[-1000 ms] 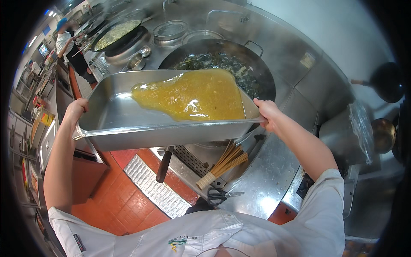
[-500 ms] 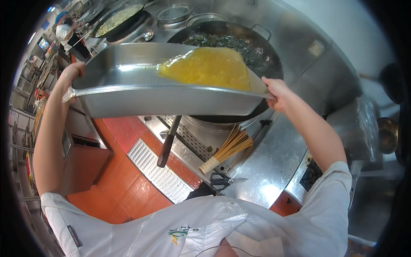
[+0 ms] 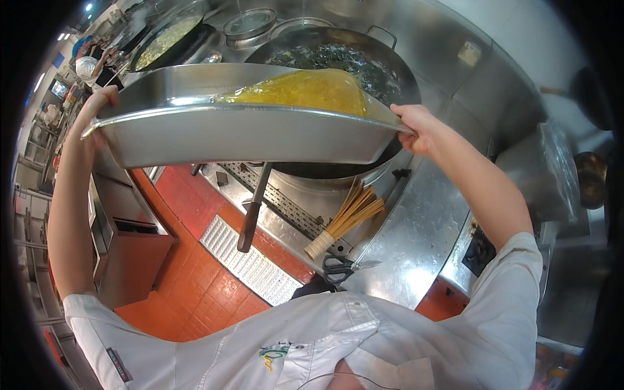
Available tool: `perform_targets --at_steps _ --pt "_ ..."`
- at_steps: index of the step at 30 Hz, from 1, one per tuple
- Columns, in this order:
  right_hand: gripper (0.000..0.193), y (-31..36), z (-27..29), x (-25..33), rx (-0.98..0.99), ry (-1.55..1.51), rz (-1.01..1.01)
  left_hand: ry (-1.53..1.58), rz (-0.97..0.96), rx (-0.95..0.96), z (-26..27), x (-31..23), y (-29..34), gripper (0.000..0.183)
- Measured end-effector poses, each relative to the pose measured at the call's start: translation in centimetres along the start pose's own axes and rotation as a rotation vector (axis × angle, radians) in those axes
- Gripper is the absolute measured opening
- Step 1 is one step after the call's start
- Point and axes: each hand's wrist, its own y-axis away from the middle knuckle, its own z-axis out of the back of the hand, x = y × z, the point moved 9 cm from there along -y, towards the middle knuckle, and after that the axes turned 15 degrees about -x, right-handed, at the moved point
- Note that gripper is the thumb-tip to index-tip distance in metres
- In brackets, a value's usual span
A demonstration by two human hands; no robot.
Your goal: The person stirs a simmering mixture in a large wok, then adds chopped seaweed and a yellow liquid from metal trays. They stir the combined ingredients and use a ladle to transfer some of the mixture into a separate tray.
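I hold a deep rectangular metal pan point(image 3: 247, 136) by its two ends over the near part of a big wok point(image 3: 411, 84). My left hand point(image 3: 103, 107) is closed round the left end. At the right corner, the fingers of my right hand point(image 3: 417, 127) grip the rim. A glossy yellow mass point(image 3: 305, 94) lies toward the right side of the pan, and I cannot tell whether it is loose liquid or bagged. Dark green pieces point(image 3: 344, 62) sit in liquid in the wok. The pan hides the wok's near left part.
Below the pan, a dark-handled tool point(image 3: 252, 224), a bamboo brush point(image 3: 344, 224) and scissors point(image 3: 341, 268) lie at the stove's front edge. Another wok point(image 3: 170, 42) with pale food stands far left. A person point(image 3: 88, 65) is in the background. Grating point(image 3: 247, 260) crosses the red floor.
The pan has shifted slightly up and left in view, with both hands still on it. Less of the yellow mass shows above the near rim. The surroundings have shifted slightly too.
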Motion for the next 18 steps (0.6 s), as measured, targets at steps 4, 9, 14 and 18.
perform_targets --at_steps 4,9,14,18 --pt "0.034 0.5 0.6 0.1 0.010 0.013 0.000 0.027 0.035 -0.002 -0.7 -1.0 1.1 0.019" --pt "0.030 1.0 0.7 -0.1 0.033 0.011 -0.042 0.153 -0.081 0.050 -1.3 -3.4 2.8 0.018" --pt "0.035 1.6 0.4 0.0 0.062 0.009 -0.060 0.269 -0.105 0.005 -0.9 -5.2 2.7 0.020" --pt "0.035 2.1 0.1 -0.3 0.105 0.013 -0.088 0.169 -0.101 0.064 -1.5 -6.6 2.6 0.027"
